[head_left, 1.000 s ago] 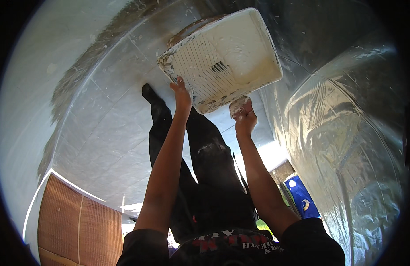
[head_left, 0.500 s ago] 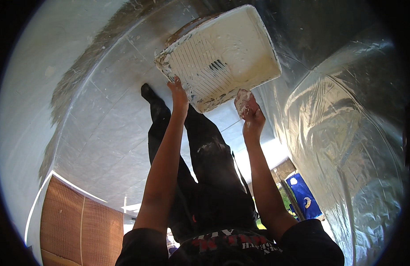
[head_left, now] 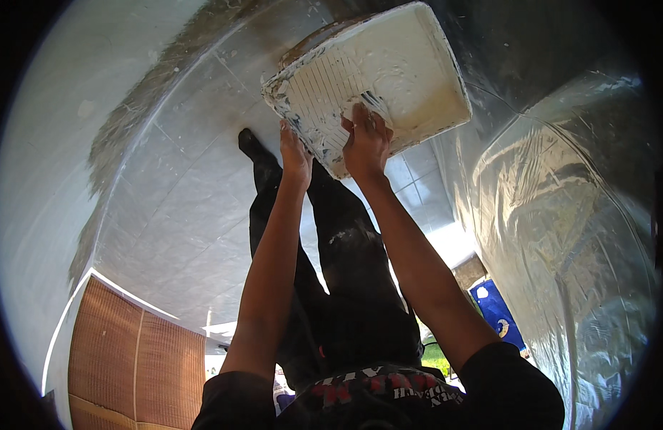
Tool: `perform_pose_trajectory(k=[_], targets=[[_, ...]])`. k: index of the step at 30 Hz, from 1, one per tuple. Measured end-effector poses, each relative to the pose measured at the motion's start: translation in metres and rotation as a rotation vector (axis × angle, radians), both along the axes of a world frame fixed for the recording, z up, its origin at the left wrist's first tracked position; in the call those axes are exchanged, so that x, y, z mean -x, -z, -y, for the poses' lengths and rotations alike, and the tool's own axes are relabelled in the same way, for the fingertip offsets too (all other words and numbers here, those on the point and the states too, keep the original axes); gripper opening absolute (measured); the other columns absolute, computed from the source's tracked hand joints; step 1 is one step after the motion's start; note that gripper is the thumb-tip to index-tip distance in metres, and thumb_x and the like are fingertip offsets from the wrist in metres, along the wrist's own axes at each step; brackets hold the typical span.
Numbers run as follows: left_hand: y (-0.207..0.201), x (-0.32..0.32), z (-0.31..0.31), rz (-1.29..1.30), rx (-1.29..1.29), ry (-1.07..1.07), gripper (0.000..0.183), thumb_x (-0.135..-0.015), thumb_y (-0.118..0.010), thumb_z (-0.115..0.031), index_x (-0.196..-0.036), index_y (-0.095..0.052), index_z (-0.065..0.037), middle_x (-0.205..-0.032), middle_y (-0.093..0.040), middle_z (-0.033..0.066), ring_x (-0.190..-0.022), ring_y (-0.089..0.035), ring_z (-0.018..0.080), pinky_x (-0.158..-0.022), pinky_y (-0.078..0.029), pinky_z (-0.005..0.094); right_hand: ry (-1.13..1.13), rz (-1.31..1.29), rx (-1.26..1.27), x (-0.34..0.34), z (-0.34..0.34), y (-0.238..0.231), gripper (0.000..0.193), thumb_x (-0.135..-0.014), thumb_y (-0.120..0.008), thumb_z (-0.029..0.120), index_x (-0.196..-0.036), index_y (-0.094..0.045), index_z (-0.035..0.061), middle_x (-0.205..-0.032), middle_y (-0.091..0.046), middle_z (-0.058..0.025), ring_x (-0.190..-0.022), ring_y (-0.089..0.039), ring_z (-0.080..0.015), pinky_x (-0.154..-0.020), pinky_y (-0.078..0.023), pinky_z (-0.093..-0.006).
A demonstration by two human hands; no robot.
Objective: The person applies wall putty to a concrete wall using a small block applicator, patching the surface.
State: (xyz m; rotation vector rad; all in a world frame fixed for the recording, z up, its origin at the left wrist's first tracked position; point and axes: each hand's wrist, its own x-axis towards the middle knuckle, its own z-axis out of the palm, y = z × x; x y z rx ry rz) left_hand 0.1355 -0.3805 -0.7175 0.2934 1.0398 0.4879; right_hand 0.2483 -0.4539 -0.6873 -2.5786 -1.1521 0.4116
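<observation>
A paint tray (head_left: 435, 50) with a ribbed slope and a well of thick off-white paint (head_left: 410, 79) is held up in front of me. My left hand (head_left: 295, 152) is closed on its near left rim, fingers wrapped round the edge. Over the ribbed part, my right hand (head_left: 367, 147) is closed on a small paint-smeared sponge (head_left: 351, 106). Most of the sponge is hidden beneath the fingers, and it appears to touch the tray's surface. Dried paint crusts the tray's rim.
Grey sheeting or tiles cover the floor (head_left: 181, 208). At the left rises a pale wall (head_left: 44, 179) with a rough dark band along its base. Clear plastic sheeting (head_left: 553, 208) hangs at the right. A brown woven blind (head_left: 130, 351) and a blue cloth (head_left: 498, 308) are near the lower edge.
My right hand has moved left and up from beside the tray onto its ribbed part, bringing the sponge along. In the picture, the tray sits slightly farther right; my left hand keeps its hold.
</observation>
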Motion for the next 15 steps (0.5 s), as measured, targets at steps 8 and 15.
perform_pose_trajectory(k=[8, 15], targets=[[-0.01, 0.01, -0.004, 0.122, 0.11, -0.039, 0.077, -0.102, -0.033, -0.062, -0.156, -0.029, -0.007, -0.157, -0.038, 0.0132, -0.144, -0.035, 0.0321, -0.118, -0.026, 0.0459, -0.045, -0.065, 0.063, 0.071, 0.017, -0.002, 0.039, -0.087, -0.066, 0.01, -0.125, -0.061, 0.0021, -0.118, -0.071, -0.0127, -0.116, -0.058, -0.0311, -0.09, -0.043, -0.0479], [-0.014, 0.021, -0.004, 0.137, 0.172, -0.006, 0.081, -0.101, -0.031, -0.064, -0.153, -0.032, -0.002, -0.154, -0.042, 0.0151, -0.14, -0.04, 0.0332, -0.115, -0.031, 0.0446, 0.017, -0.156, 0.059, 0.091, 0.011, -0.018, 0.035, -0.09, -0.065, 0.014, -0.123, -0.06, 0.0035, -0.103, -0.071, -0.0145, -0.112, -0.059, -0.0312, -0.088, -0.043, -0.0495]])
